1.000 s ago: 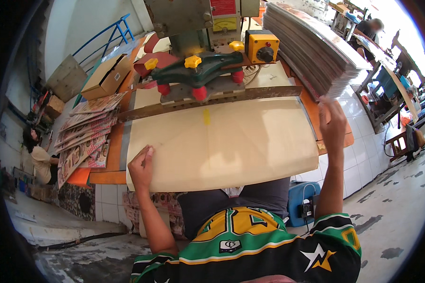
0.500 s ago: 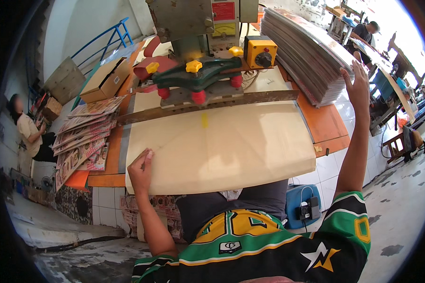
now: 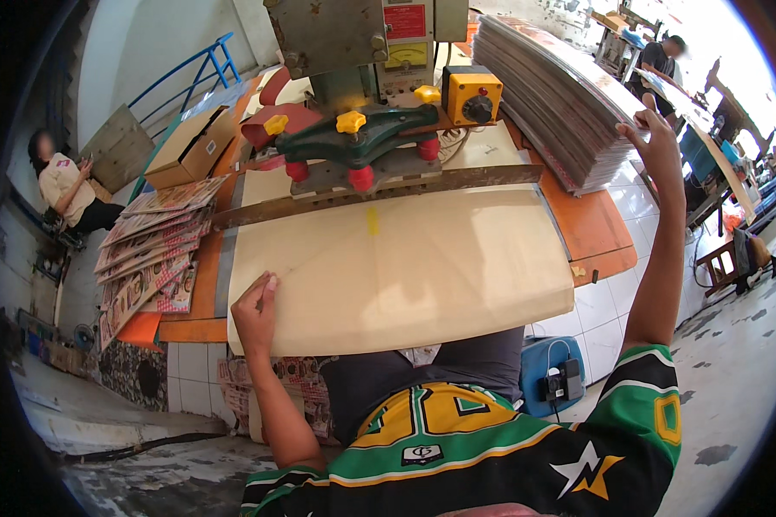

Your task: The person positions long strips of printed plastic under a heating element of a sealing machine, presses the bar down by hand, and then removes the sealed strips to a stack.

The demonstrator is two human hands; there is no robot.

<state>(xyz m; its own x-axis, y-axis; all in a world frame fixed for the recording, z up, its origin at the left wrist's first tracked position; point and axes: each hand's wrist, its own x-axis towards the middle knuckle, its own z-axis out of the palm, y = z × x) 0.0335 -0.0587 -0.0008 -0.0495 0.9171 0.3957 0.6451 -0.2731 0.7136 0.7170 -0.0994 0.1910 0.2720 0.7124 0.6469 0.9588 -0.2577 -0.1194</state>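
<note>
A broad cream sheet [image 3: 440,267] lies across the orange table below the press, its near edge bowing over my lap. On its left side rests my left hand [image 3: 254,317], fingers curled and thumb pressed against them; whether anything is pinched there is hidden. My right hand [image 3: 661,151] is raised at the near right corner of a tall stack of printed sheets [image 3: 547,103]. Its fingers are bent, with the thumb apart from them and close to the top sheet. I cannot tell whether it touches the stack.
A press with a green head [image 3: 362,138] and yellow knobs stands behind a long metal bar [image 3: 483,178]. An orange control box [image 3: 474,97] is beside it. Printed pieces [image 3: 151,250] and a cardboard box [image 3: 190,148] lie left. Two other people sit farther off, one on each side.
My right hand has moved slightly right, and its stretched fingers have bent toward the stack's corner. My left hand and the cream sheet stay put. The person at left sits more upright.
</note>
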